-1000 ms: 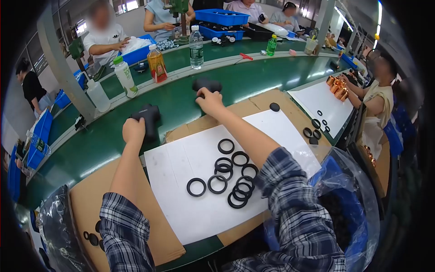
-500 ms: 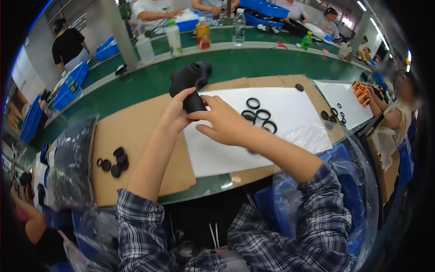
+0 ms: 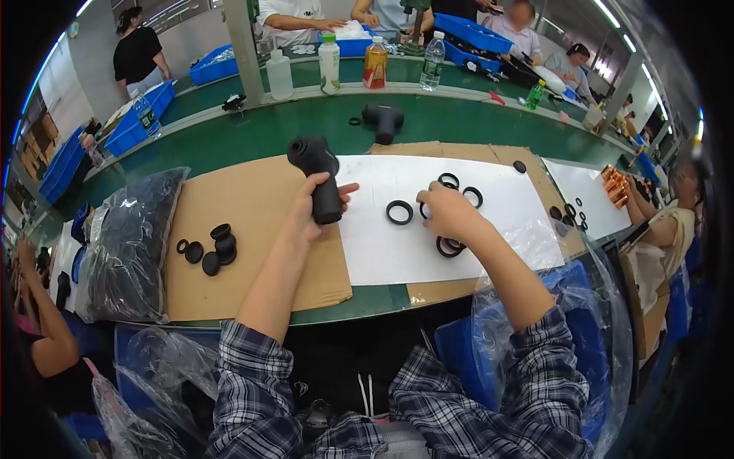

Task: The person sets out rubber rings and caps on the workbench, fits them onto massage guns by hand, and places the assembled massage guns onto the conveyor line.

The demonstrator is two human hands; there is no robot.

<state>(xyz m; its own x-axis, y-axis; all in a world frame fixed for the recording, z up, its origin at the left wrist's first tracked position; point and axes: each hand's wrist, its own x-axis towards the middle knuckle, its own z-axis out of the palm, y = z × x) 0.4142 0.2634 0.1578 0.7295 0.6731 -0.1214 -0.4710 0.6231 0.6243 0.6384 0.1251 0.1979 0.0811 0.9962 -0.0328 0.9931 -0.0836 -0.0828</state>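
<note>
My left hand (image 3: 310, 213) is wrapped round the handle of a black gun-shaped housing (image 3: 315, 164), its round head tilted up. Over the white sheet (image 3: 375, 256), my right hand (image 3: 451, 210) has its fingertips down among several black rings; whether it pinches one is hidden. One black ring (image 3: 399, 213) lies apart, left of that hand. A second black housing (image 3: 384, 121) lies on the green table beyond, with a small black ring (image 3: 355, 121) beside it.
Black caps (image 3: 211, 263) lie on the cardboard (image 3: 260, 268) at left, beside a plastic bag of black parts (image 3: 126, 245). Bottles (image 3: 375, 63) stand along the far ledge. Co-workers sit opposite and at right, one near copper-coloured parts (image 3: 614, 186).
The housing in my left hand has come off the table and nearer to me. My right hand left the other housing, touched the held one, then moved right to the rings. The view has shifted.
</note>
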